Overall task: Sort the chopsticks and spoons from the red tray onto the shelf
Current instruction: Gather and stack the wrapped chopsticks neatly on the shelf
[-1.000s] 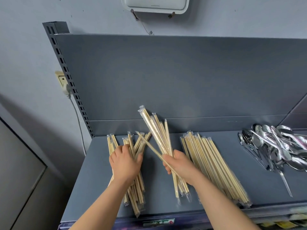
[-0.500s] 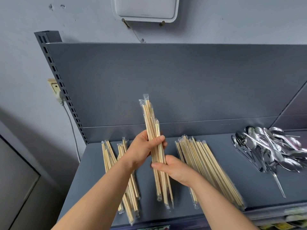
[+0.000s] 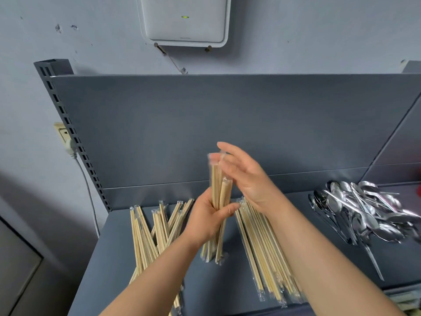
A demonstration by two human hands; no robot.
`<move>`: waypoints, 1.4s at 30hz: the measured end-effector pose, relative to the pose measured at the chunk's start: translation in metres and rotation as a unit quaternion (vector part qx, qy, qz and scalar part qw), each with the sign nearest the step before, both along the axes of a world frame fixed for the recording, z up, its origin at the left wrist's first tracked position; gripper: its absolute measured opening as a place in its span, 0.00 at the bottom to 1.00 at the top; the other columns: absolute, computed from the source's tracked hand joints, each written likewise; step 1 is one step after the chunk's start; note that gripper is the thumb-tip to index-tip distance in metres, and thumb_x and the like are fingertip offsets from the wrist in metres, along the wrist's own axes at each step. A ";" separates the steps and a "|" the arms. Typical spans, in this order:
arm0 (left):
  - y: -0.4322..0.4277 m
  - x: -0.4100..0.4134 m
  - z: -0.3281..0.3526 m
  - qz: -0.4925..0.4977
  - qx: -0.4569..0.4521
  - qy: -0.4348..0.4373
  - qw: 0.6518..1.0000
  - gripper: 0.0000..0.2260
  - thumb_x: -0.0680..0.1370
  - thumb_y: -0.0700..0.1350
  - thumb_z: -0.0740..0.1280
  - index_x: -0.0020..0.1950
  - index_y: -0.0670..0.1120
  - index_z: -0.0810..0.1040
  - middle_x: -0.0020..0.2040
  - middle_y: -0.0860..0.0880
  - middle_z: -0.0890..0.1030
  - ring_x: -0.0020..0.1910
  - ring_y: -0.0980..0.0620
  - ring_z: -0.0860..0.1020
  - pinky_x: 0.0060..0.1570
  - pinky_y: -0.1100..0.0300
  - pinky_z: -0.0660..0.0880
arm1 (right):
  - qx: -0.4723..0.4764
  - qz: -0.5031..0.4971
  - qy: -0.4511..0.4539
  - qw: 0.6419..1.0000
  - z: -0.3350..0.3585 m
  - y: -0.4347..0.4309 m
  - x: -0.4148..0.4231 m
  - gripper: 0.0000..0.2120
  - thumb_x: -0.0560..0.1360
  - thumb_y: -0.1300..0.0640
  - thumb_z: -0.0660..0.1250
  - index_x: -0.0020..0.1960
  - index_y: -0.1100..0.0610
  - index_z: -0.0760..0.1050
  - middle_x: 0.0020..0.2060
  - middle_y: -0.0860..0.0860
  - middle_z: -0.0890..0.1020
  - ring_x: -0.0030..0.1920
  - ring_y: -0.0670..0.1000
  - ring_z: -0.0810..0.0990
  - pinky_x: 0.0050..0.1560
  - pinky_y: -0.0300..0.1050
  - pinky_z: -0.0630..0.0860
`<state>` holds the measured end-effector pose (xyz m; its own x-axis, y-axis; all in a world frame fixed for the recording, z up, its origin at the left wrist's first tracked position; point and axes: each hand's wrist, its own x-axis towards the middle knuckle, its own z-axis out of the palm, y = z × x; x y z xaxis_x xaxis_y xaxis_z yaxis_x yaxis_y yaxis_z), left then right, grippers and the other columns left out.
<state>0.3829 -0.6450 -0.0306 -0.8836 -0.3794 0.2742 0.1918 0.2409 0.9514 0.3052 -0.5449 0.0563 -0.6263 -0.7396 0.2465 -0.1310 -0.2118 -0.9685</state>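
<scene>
Since half a second ago the right hand has left the lower part of the bundle of chopsticks and risen to its top. It is now wide, fingers straight, against the upper ends. The left hand grips the bundle around its middle, holding it upright with the lower ends on the shelf. Left of that hand lies a loose pile of wrapped chopsticks. Just right of it, under the right wrist, lies a neater row. Spoons are heaped well right of the right hand.
</scene>
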 end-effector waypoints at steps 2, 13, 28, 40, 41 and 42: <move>0.006 -0.001 -0.009 -0.009 -0.027 -0.030 0.999 0.14 0.72 0.42 0.75 0.42 0.36 0.71 0.36 0.32 0.75 0.34 0.44 0.75 0.39 0.51 0.75 | -0.005 0.003 0.010 1.000 0.004 -0.004 0.002 0.17 0.76 0.52 0.66 0.65 0.47 0.73 0.57 0.50 0.82 0.61 0.50 0.80 0.62 0.44 0.75; 0.013 -0.002 -0.019 0.010 -0.012 -0.059 0.998 0.10 0.73 0.43 0.73 0.41 0.46 0.72 0.32 0.47 0.74 0.30 0.49 0.75 0.34 0.56 0.78 | 0.182 -0.017 0.138 0.973 -0.009 -0.006 -0.008 0.15 0.83 0.54 0.57 0.57 0.57 0.80 0.54 0.45 0.81 0.54 0.34 0.77 0.56 0.28 0.69; 0.039 -0.041 -0.069 0.178 0.051 -0.298 0.937 0.13 0.74 0.43 0.73 0.48 0.43 0.70 0.43 0.43 0.78 0.38 0.47 0.79 0.29 0.60 0.73 | 0.501 -0.223 0.051 0.834 -0.104 0.099 -0.076 0.17 0.75 0.47 0.65 0.57 0.58 0.74 0.51 0.53 0.77 0.48 0.52 0.78 0.48 0.46 0.72; 0.063 -0.049 -0.075 0.234 -0.062 -0.312 0.919 0.09 0.78 0.47 0.65 0.50 0.48 0.65 0.54 0.49 0.64 0.40 0.51 0.74 0.32 0.64 0.68 | 0.512 -0.136 0.059 0.846 -0.137 0.124 -0.088 0.27 0.70 0.47 0.73 0.63 0.62 0.75 0.53 0.58 0.82 0.51 0.57 0.81 0.49 0.50 0.77; 0.061 -0.046 -0.075 0.235 -0.086 -0.313 0.916 0.07 0.78 0.46 0.64 0.47 0.46 0.66 0.52 0.49 0.66 0.43 0.48 0.75 0.34 0.59 0.71 | 0.517 -0.138 0.077 0.841 -0.138 0.125 -0.089 0.22 0.70 0.47 0.72 0.55 0.61 0.78 0.46 0.57 0.83 0.46 0.58 0.82 0.46 0.50 0.78; 0.059 -0.042 -0.074 0.237 -0.125 -0.321 0.908 0.06 0.78 0.46 0.63 0.45 0.44 0.69 0.47 0.48 0.69 0.45 0.44 0.75 0.37 0.54 0.73 | 0.532 -0.137 0.098 0.830 -0.138 0.126 -0.089 0.18 0.70 0.45 0.72 0.51 0.59 0.79 0.41 0.55 0.83 0.42 0.57 0.82 0.42 0.49 0.77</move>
<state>0.3409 -0.5855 -0.1050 -0.6451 -0.7562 -0.1100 -0.5651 0.3752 0.7348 0.2157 -0.4188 -0.0816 -0.8315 -0.4409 -0.3380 -0.2111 0.8135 -0.5419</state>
